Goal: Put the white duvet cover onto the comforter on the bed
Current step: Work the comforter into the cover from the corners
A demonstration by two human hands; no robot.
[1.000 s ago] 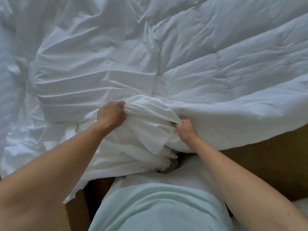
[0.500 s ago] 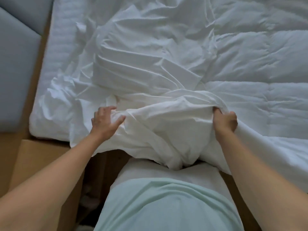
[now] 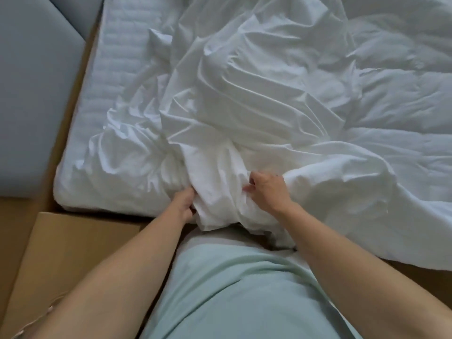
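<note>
Two bare hands, low at the near edge of the bed point(image 3: 110, 81), both holding cloth. Left hand point(image 3: 183, 204) wrapped round a thick bunch of the white duvet cover point(image 3: 244, 106), with bent fingers point(image 3: 191, 210) tucked into the folds and the tips hidden. Right hand point(image 3: 267, 189) just beside it, on the other side of the same bunch, with curled fingers point(image 3: 254, 178) pinching a fold. Cannot tell where the right thumb is.

Between the two sets of fingers, only a soft hump of crumpled white cloth. Below the fingers, a bit of that cloth hanging over the bed edge, down to a pale green shirt point(image 3: 244, 289).

Past the fingertips, more of the duvet cover piled up in big shiny creases, far up the bed. Left of the left fingers, more wrinkled white cloth lying flat, then bare striped bed beyond it. Right of the right fingers, the puffy white comforter point(image 3: 403, 81) spread out wide, with stitched lines, part of it under the cover's edge and most of it bare.

Far left of the left fingers, a grey padded panel point(image 3: 31, 94). Below and left of the left fingers, a flat brown board point(image 3: 80, 241) next to the bed corner.
</note>
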